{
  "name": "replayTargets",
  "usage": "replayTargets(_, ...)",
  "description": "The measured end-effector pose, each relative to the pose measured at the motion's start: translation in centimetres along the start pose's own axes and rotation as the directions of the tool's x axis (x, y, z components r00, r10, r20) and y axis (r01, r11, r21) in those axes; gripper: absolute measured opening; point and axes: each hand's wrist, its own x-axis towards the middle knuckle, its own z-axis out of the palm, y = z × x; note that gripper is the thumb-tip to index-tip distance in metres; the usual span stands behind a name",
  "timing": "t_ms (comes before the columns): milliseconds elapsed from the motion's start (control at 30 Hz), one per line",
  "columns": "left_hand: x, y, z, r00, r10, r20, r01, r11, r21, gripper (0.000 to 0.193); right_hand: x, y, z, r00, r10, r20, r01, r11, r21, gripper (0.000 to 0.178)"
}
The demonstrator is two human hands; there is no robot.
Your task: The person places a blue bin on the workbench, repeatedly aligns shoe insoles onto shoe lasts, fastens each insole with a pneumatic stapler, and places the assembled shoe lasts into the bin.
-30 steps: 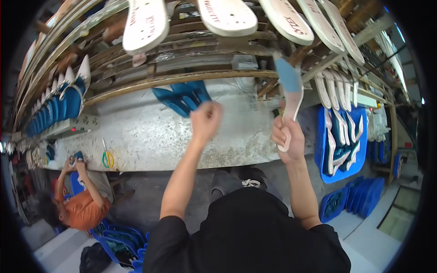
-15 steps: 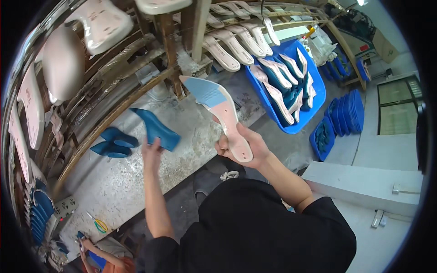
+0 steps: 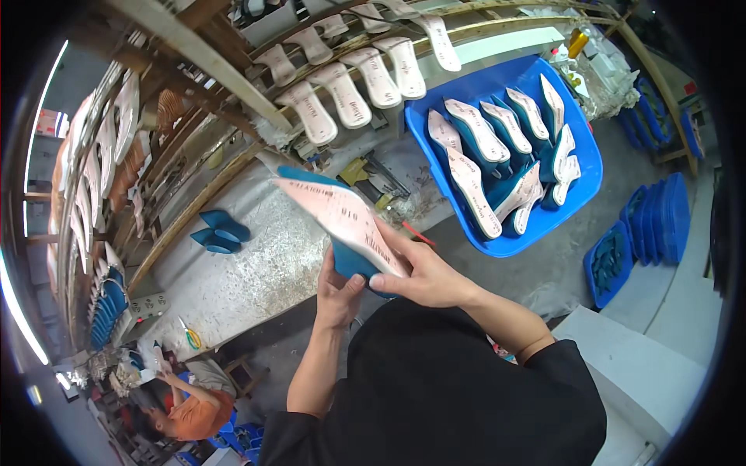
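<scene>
In front of my body, a pale pink pointed insole (image 3: 342,217) with dark print lies against a teal shoe upper (image 3: 350,262). Teal shows past the insole's pointed tip and below its edge. My left hand (image 3: 336,299) is closed around the upper near the heel end, thumb pressed on the teal side. At that same end my right hand (image 3: 431,276) grips the insole and upper together, with its thumb near the heel. The far fingers of both hands are partly hidden behind the shoe.
Beyond my right hand, a blue tub (image 3: 505,247) holds several teal uppers with pink insoles. Two teal uppers (image 3: 221,231) lie on the worktable (image 3: 256,268). More insoles hang along a wooden rack (image 3: 342,97). Scissors (image 3: 191,335) lie at the left, near a co-worker in orange (image 3: 203,415).
My left hand has lifted the teal upper off the worktable and brought it to the insole. The insole has turned over to its printed side, and my view has shifted.
</scene>
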Motion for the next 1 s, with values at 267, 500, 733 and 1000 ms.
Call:
replayTargets(267, 0.2, 3.6, 10.1, 0.975, 0.156, 0.161, -0.164, 0.986, 0.037, 0.068, -5.8, -1.3, -5.3, 0.945, -0.317, 0.077, 0.326, 0.9, -0.291, 0.088)
replayTargets(500, -0.5, 4.5, 16.2, 0.863, 0.493, 0.106, -0.502, 0.861, 0.084, 0.026, -6.8, 0.0, -4.9, 0.897, -0.437, 0.062, 0.421, 0.806, -0.415, 0.087)
replayTargets(733, -1.0, 5.1, 16.3, 0.861, 0.509, -0.009, -0.508, 0.86, 0.036, 0.014, -5.8, 0.3, -4.3, 0.841, -0.531, 0.108, 0.521, 0.738, -0.429, 0.092)
replayTargets(1000, -1.8, 5.6, 15.0, 0.847, 0.53, 0.046, -0.531, 0.847, 0.019, 0.014, -5.8, 1.3, -2.8, 0.858, -0.502, 0.107, 0.488, 0.735, -0.471, 0.091)
